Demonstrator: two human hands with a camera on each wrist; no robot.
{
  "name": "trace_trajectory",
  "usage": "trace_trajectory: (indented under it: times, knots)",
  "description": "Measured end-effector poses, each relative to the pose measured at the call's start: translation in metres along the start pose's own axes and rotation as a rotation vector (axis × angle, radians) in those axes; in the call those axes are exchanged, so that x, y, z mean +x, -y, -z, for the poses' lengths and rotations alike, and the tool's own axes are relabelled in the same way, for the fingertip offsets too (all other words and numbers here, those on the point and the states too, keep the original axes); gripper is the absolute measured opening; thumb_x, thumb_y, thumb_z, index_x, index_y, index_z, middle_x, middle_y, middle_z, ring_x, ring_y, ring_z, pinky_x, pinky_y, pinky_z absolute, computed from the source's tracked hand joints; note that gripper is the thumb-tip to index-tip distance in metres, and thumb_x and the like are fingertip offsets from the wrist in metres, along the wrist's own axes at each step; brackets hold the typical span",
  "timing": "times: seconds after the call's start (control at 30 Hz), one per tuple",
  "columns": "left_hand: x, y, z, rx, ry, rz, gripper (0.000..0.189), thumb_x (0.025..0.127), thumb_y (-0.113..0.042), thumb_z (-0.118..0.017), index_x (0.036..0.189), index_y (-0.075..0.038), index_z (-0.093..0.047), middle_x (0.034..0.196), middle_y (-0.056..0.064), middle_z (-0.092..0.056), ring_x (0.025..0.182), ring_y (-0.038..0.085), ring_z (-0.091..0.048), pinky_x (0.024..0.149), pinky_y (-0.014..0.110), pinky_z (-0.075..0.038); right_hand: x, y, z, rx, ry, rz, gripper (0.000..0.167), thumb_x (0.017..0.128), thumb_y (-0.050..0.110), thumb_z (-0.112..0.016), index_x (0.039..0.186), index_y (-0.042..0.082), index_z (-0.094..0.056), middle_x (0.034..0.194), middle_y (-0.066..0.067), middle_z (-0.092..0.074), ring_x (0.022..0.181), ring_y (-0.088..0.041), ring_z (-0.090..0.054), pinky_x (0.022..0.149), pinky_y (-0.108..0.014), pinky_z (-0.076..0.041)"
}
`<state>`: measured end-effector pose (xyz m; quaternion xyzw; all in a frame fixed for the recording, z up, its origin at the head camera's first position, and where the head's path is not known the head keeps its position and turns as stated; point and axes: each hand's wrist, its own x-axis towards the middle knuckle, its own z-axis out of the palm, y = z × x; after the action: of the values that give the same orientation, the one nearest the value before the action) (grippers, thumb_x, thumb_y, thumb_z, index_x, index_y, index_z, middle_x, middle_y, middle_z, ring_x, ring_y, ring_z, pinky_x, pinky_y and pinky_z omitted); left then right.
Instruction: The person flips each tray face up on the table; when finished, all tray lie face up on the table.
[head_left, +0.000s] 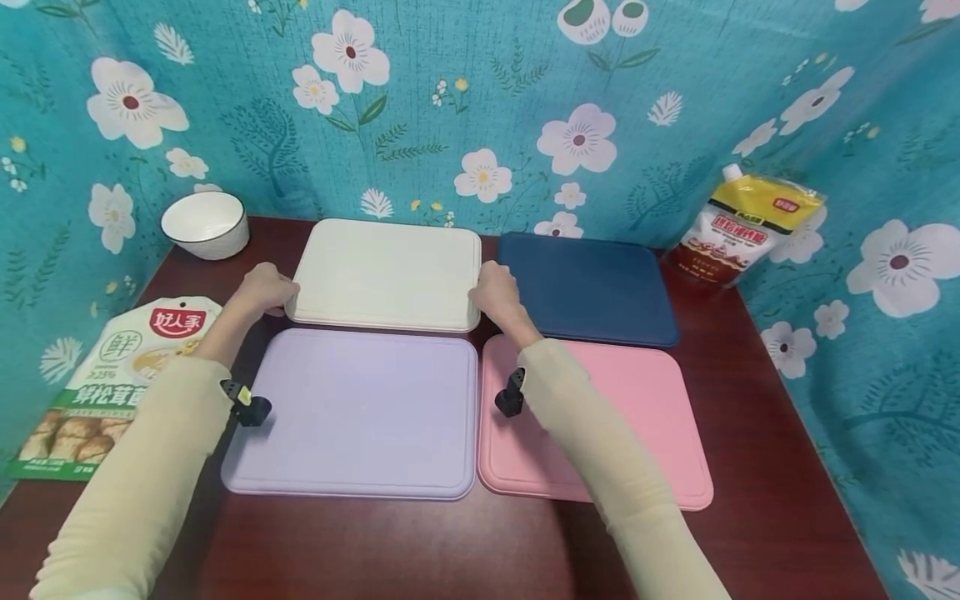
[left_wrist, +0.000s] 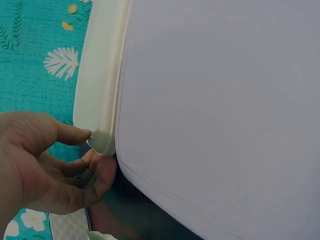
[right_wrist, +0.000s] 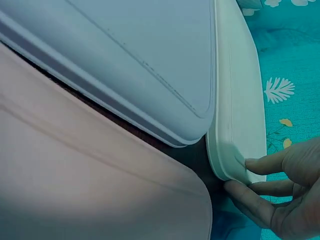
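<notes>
A white rectangular lid [head_left: 386, 271] with rounded corners lies at the back of the table, between my two hands. My left hand [head_left: 267, 289] pinches its left end, thumb on top and fingers beneath, as the left wrist view shows. At the opposite end my right hand [right_wrist: 287, 187] grips the lid's corner between thumb and fingers. In front of it lies a similar lavender lid [head_left: 367, 408]. A pink lid [head_left: 637, 417] sits below my right forearm, and a navy blue lid [head_left: 588, 287] is just right of my right hand.
Behind the left hand stands a white bowl [head_left: 206, 223]. A green and white mushroom seasoning packet [head_left: 112, 375] lies at the left edge. At the back right, a spouted yellow and brown pouch [head_left: 738, 229] leans on the flowered teal cloth [head_left: 420, 108]. The table [head_left: 360, 550] is dark red wood.
</notes>
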<state>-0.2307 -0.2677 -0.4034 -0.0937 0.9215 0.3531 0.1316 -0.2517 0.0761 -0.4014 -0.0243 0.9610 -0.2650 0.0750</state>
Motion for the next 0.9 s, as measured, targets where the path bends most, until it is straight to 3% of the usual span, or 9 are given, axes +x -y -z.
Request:
trace_trajectory:
  times: [0.17, 0.37, 0.53, 0.63, 0.77, 0.9]
  knots:
    - [0.0, -0.003, 0.001, -0.037, 0.014, 0.049, 0.055, 0.088, -0.002, -0.04, 0.129, 0.03, -0.026, 0.117, 0.041, -0.042, 0.104, 0.048, -0.052, 0.084, 0.05, -0.053, 0.0, 0.002, 0.0, 0.002, 0.002, -0.022, 0.032, 0.091, 0.0, -0.057, 0.064, 0.007, -0.041, 0.053, -0.004, -0.036, 0.047, -0.015, -0.039, 0.048, -0.025, -0.038]
    - [0.003, -0.001, 0.005, -0.115, 0.073, 0.068, 0.056, 0.09, -0.002, -0.04, 0.132, 0.03, -0.02, 0.115, 0.037, -0.041, 0.099, 0.042, -0.053, 0.088, 0.05, -0.051, 0.002, 0.002, 0.0, -0.012, 0.007, -0.034, 0.042, 0.09, 0.0, -0.058, 0.058, 0.01, -0.033, 0.05, -0.001, -0.028, 0.042, -0.012, -0.031, 0.046, -0.024, -0.036]
    - [-0.001, 0.003, 0.014, -0.164, 0.133, 0.069, 0.052, 0.093, -0.005, -0.044, 0.126, 0.03, -0.024, 0.098, 0.025, -0.044, 0.078, 0.024, -0.06, 0.085, 0.044, -0.054, 0.003, 0.002, -0.001, -0.014, 0.036, -0.044, 0.041, 0.091, 0.0, -0.056, 0.059, 0.01, -0.034, 0.05, -0.001, -0.032, 0.042, -0.012, -0.034, 0.045, -0.024, -0.037]
    - [-0.003, 0.005, 0.021, -0.187, 0.151, 0.053, 0.051, 0.095, -0.007, -0.047, 0.126, 0.03, -0.03, 0.096, 0.023, -0.052, 0.072, 0.014, -0.062, 0.082, 0.041, -0.055, 0.005, 0.003, -0.001, -0.008, 0.051, -0.036, 0.04, 0.091, -0.001, -0.054, 0.059, 0.011, -0.034, 0.05, -0.001, -0.032, 0.043, -0.012, -0.034, 0.045, -0.024, -0.037]
    - [-0.007, 0.002, 0.028, -0.242, 0.15, 0.012, 0.049, 0.098, -0.012, -0.051, 0.127, 0.025, -0.039, 0.093, 0.014, -0.063, 0.072, 0.009, -0.064, 0.078, 0.037, -0.057, 0.008, 0.0, -0.001, 0.015, 0.058, -0.07, 0.042, 0.09, -0.003, -0.054, 0.057, 0.011, -0.032, 0.049, -0.001, -0.029, 0.04, -0.011, -0.03, 0.043, -0.023, -0.036]
    - [-0.013, -0.001, 0.037, -0.299, 0.149, 0.003, 0.052, 0.099, -0.015, -0.052, 0.131, 0.023, -0.036, 0.088, 0.008, -0.064, 0.071, 0.009, -0.065, 0.072, 0.03, -0.058, 0.01, -0.001, -0.001, 0.041, 0.056, -0.084, 0.045, 0.089, -0.004, -0.054, 0.054, 0.011, -0.031, 0.047, 0.0, -0.028, 0.037, -0.01, -0.029, 0.042, -0.023, -0.038]
